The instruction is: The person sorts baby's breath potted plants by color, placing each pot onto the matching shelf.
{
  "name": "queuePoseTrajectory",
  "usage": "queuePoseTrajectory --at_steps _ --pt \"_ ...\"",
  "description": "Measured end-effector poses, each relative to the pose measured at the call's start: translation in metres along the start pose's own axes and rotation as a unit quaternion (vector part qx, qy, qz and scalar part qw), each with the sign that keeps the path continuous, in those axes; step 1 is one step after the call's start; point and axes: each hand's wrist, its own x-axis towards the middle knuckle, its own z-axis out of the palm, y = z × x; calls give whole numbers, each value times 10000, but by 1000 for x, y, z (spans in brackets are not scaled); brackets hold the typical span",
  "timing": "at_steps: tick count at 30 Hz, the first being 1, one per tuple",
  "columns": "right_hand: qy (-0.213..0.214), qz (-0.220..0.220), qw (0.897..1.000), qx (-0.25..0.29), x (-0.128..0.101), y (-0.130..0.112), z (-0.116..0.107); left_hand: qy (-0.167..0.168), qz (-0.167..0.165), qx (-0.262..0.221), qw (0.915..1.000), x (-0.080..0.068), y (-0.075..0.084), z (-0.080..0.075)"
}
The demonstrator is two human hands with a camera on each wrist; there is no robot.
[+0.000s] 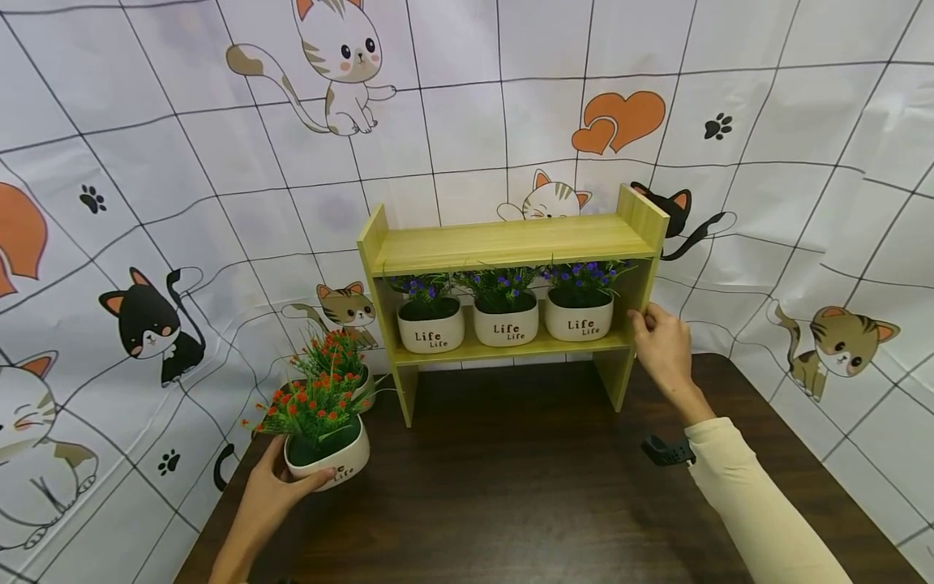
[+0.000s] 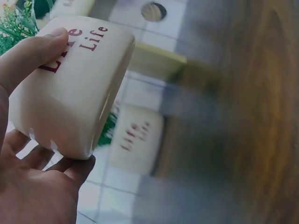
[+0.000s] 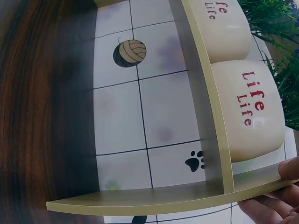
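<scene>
My left hand (image 1: 273,491) grips a white flowerpot (image 1: 339,458) of red artificial flowers, thumb on its lettered front and fingers around the far side. In the left wrist view the held flowerpot (image 2: 79,93) hangs over the table, tilted. Behind it another flowerpot (image 1: 367,389) with red flowers stands on the table. With thumb and fingers, my right hand (image 1: 666,345) pinches the right side panel of a small wooden shelf (image 1: 511,243). Along its middle board sit three white pots of purple flowers, a left (image 1: 430,331), a centre (image 1: 507,326) and a right one (image 1: 580,319).
The shelf stands on a dark brown table (image 1: 525,478), close to a wall covering (image 1: 467,130) printed with cats and grid lines. A black band (image 1: 666,451) is at the right wrist. Raised side panels flank the shelf's top board.
</scene>
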Motion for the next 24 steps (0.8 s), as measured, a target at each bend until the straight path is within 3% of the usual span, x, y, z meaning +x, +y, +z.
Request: queuePoseTrajectory --at_steps 8,24 --pt "41 -10 10000 -30 1 1 1 70 564 -338 9978 -5 42 4" --pt "-30 26 10000 -82 1 -1 0 -202 1449 -777 9862 -5 129 17"
